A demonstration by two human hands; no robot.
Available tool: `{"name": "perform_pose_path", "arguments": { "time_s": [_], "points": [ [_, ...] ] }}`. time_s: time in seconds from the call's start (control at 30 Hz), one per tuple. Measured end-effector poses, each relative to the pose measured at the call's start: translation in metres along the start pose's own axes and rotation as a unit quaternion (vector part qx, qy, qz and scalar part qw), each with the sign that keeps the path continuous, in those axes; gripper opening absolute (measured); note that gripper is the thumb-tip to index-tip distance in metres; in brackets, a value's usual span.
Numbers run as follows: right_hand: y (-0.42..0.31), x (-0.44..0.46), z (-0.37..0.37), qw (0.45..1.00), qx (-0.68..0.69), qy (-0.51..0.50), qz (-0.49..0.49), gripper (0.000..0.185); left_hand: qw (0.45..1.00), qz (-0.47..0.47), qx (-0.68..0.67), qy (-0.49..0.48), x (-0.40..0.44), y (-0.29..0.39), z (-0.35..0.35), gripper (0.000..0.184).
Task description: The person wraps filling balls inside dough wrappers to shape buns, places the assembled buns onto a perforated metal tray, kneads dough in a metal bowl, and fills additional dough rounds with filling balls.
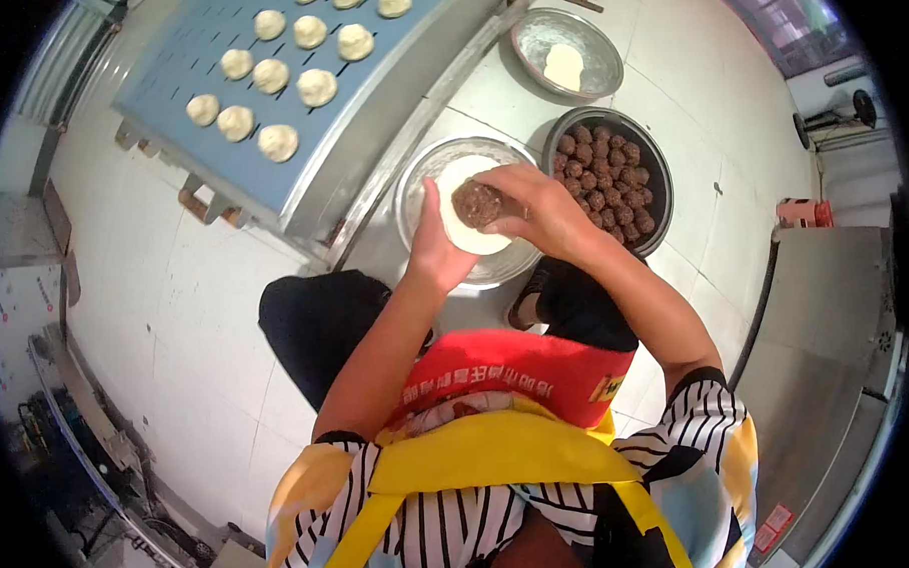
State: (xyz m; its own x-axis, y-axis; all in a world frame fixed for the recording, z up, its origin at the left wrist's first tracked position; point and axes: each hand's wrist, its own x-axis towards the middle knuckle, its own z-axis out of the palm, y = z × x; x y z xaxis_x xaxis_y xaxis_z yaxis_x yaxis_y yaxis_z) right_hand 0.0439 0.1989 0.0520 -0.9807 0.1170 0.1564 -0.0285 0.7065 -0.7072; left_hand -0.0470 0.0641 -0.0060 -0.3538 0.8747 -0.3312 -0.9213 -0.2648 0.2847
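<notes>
My left hand [441,246] cups a round, flat dough wrapper [485,245] from its left side, thumb up along the edge. On the wrapper sits a brown ball of filling [475,204], and my right hand [544,209] has its fingers and thumb around the ball's right side. Both hands are above a metal bowl [405,198] whose inside is mostly hidden by them. Just right of them, a dark-rimmed bowl [665,192] holds many more filling balls [611,183].
At upper left is a blue perforated surface [167,79] in a metal frame, with several formed buns [312,87] in rows. Another metal bowl [615,58] with pale dough pieces [564,67] stands beyond the filling. A steel cabinet [802,342] is at right.
</notes>
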Motion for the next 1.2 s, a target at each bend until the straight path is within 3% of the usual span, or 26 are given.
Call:
{"name": "perform_pose_path", "arguments": {
  "time_s": [0.1,0.13,0.23,0.37,0.4,0.5,0.6,0.93,1.1,1.2],
  "points": [
    [-0.028,0.003,0.016,1.0,0.006,0.007,-0.007,0.057,0.998,0.02,0.048,-0.024,-0.028,0.005,-0.013,0.067],
    [-0.035,0.003,0.021,1.0,0.013,0.008,0.004,0.057,0.999,0.025,0.022,-0.038,-0.038,0.009,-0.016,0.054],
    [-0.046,0.002,0.042,0.999,-0.014,0.037,-0.002,0.057,0.989,0.1,0.094,-0.046,-0.064,0.018,-0.011,0.053],
    [-0.063,0.004,0.049,0.989,-0.131,0.028,-0.062,0.057,0.979,0.129,0.158,0.008,-0.074,0.017,-0.02,0.057],
    [-0.062,0.003,0.046,0.995,-0.071,0.043,-0.059,0.057,0.981,0.144,0.13,0.006,-0.077,0.018,-0.021,0.054],
    [-0.035,-0.007,0.039,0.967,0.155,0.101,0.176,0.033,0.99,0.104,0.091,0.0,-0.093,0.025,-0.024,0.051],
    [-0.015,-0.007,0.044,0.843,0.437,-0.022,0.314,0.023,0.995,0.061,0.074,-0.031,-0.101,0.022,-0.024,0.052],
    [-0.034,-0.011,0.046,0.835,0.49,-0.022,0.249,0.01,0.965,0.057,0.253,0.041,-0.113,0.023,-0.013,0.053],
    [-0.034,-0.013,0.05,0.905,0.384,-0.019,0.182,0.009,0.945,0.015,0.324,0.029,-0.109,0.027,-0.013,0.055],
    [-0.036,-0.014,0.05,0.932,0.324,-0.004,0.163,0.009,0.938,0.099,0.328,0.041,-0.108,0.015,-0.011,0.054]
  ]
}}
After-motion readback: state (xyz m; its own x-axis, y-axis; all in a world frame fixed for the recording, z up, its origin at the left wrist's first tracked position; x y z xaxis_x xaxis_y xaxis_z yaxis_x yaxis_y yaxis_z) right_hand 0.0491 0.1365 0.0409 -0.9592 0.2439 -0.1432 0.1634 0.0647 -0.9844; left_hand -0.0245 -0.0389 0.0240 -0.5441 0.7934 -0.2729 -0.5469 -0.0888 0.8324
